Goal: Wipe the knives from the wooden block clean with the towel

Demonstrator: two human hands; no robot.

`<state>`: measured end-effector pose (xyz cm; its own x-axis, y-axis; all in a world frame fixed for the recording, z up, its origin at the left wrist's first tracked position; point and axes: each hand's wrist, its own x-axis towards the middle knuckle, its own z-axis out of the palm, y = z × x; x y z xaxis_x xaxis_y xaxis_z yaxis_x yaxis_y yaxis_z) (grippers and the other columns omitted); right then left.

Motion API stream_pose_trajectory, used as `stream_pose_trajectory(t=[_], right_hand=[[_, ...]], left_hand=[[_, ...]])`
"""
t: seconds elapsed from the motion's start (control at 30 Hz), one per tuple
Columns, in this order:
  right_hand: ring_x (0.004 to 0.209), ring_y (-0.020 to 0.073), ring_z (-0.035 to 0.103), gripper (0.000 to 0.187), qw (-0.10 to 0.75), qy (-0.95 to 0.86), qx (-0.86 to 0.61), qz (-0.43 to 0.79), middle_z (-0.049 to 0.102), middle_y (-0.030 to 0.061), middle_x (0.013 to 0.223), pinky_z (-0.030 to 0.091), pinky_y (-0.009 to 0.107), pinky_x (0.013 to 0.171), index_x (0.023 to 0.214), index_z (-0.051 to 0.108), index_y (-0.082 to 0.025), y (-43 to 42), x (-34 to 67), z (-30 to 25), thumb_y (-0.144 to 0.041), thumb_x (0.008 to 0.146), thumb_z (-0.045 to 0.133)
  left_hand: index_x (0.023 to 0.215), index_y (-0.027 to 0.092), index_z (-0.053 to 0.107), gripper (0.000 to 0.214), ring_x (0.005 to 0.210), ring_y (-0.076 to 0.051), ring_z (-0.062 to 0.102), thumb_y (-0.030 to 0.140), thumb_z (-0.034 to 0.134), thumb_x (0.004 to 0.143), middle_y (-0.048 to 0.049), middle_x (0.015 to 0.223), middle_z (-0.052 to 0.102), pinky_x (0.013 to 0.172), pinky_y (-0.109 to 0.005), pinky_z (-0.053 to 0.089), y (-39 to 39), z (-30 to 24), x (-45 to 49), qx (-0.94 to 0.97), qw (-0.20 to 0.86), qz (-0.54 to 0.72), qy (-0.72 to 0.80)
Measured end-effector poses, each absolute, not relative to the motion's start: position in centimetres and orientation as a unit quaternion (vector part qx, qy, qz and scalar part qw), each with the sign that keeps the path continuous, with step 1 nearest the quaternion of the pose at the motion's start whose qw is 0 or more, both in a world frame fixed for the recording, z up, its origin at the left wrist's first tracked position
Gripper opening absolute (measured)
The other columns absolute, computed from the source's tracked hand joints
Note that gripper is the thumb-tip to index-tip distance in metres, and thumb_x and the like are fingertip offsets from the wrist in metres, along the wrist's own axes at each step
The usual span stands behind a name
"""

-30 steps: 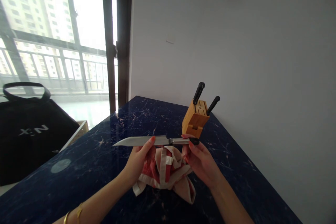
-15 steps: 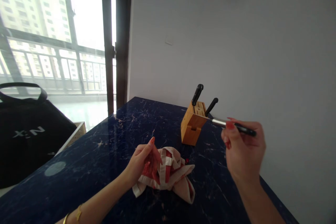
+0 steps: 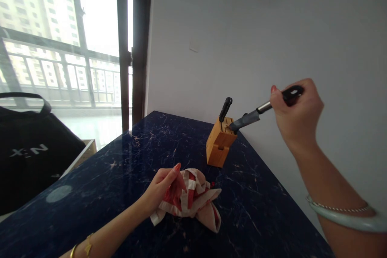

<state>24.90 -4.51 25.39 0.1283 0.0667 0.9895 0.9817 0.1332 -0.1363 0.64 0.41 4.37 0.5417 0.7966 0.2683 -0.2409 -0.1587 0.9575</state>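
My right hand point(image 3: 299, 115) grips a kitchen knife point(image 3: 248, 119) by its black handle. The blade slants down to the left, its tip at the slotted top of a wooden knife block point(image 3: 218, 145); whether it has entered a slot is hard to tell. A black-handled knife point(image 3: 225, 109) stands in the block, and another handle behind the blade is mostly hidden. My left hand point(image 3: 167, 187) is held loosely over the left side of a crumpled red and white cloth point(image 3: 193, 201), thumb up and fingers apart, gripping nothing; some fingers are hard to make out against the cloth.
The dark blue marbled table point(image 3: 127, 177) carries the block and the cloth. A small red object point(image 3: 213, 184) lies just behind the cloth. A black bag point(image 3: 33, 157) stands left of the table, by the window. A pale wall point(image 3: 272, 40) rises behind and to the right.
My right hand has risen and moved right, tilting the knife so its blade now points down at the top of the block. My left hand and the cloth have barely changed.
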Motion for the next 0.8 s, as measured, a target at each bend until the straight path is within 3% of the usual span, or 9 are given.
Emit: stream_pose_trajectory(t=[0.43, 0.8], right_hand=[[0.050, 0.0103, 0.040, 0.021, 0.446, -0.528, -0.586, -0.423, 0.043, -0.0043, 0.056, 0.030, 0.025, 0.053, 0.065, 0.038, -0.021, -0.8, 24.9, 28.7, -0.031, 0.075, 0.054], [0.064, 0.0192, 0.050, 0.023, 0.447, -0.532, -0.613, -0.375, 0.047, -0.0005, 0.060, 0.034, 0.030, 0.060, 0.081, 0.044, -0.019, 4.0, 25.4, 26.6, -0.040, 0.076, 0.052]], left_hand=[[0.058, 0.013, 0.066, 0.053, 0.038, -0.012, 0.053, 0.049, 0.037, 0.084, -0.0060, 0.044, 0.060, 0.040, -0.019, 0.035, 0.3, 3.9, 0.7, 0.651, 0.613, 0.385, 0.228], [0.058, 0.013, 0.066, 0.050, 0.041, -0.011, 0.052, 0.045, 0.038, 0.085, -0.0054, 0.045, 0.059, 0.043, -0.019, 0.035, 0.8, 3.8, 0.4, 0.683, 0.562, 0.407, 0.228]])
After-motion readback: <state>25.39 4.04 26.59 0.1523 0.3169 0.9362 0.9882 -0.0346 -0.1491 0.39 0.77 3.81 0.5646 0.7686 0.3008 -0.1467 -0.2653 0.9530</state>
